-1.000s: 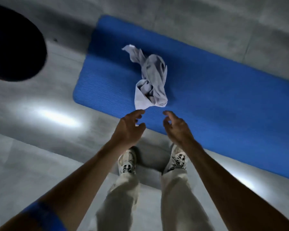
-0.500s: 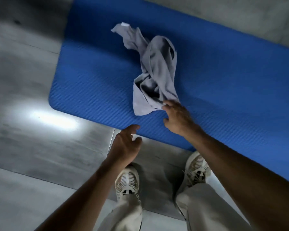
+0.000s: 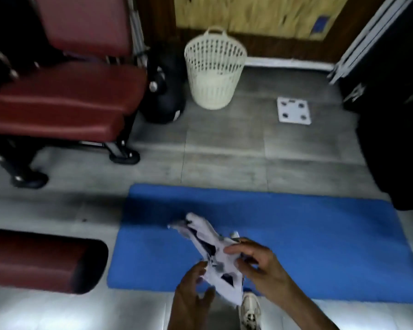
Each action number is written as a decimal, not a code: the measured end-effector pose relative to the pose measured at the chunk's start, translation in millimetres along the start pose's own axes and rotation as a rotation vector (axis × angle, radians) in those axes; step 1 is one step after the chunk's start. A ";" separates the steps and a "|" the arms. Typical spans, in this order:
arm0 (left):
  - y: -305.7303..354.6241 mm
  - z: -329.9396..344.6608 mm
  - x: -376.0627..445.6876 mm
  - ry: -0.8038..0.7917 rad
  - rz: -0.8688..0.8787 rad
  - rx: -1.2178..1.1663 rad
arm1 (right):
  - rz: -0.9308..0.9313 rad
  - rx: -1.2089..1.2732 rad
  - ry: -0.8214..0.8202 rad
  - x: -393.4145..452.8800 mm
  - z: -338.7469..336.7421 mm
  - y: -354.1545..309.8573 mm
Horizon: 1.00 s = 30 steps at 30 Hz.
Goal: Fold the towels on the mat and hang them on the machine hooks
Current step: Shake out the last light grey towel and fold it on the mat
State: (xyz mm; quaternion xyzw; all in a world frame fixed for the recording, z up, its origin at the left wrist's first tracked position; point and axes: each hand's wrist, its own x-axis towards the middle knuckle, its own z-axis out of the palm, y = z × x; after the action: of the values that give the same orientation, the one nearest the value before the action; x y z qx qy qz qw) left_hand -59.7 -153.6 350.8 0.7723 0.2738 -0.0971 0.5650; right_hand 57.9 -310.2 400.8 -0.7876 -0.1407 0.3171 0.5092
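A crumpled grey towel (image 3: 211, 256) is held up above the near edge of a blue mat (image 3: 308, 234), which is spread on a grey tiled floor (image 3: 224, 151). The towel is gripped by the right hand (image 3: 255, 260), with thumb and fingers curled round its middle. The left hand (image 3: 193, 289) is seen just beside the towel's lower part, fingers loosely spread; whether contact is made cannot be told through the blur. A white shoe (image 3: 249, 310) is seen below the towel. Beyond the mat, a cream laundry basket (image 3: 214, 67) is stood by the wall, with a white scale (image 3: 293, 110) to its right. Red padded seats (image 3: 65, 91) are seen on the left.
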 end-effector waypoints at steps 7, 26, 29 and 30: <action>163.3 -18.7 -97.5 -0.163 0.283 -0.108 | -0.184 0.200 0.125 -119.1 -51.6 -194.7; 345.1 122.6 -235.6 -0.377 -0.022 -0.704 | 0.135 0.370 0.366 -329.2 -212.4 -74.0; 377.0 178.1 -257.8 -0.384 -0.092 -0.768 | 0.241 0.601 0.345 -377.6 -220.3 -33.1; 387.1 192.6 -263.5 -0.367 -0.110 -0.791 | 0.231 0.711 0.303 -392.8 -223.3 -26.9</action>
State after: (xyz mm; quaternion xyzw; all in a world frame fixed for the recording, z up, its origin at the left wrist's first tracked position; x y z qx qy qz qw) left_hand -41.8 -496.3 723.1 0.4505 0.2256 -0.1503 0.8506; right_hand -94.2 -671.4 627.3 -0.6108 0.1439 0.2812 0.7261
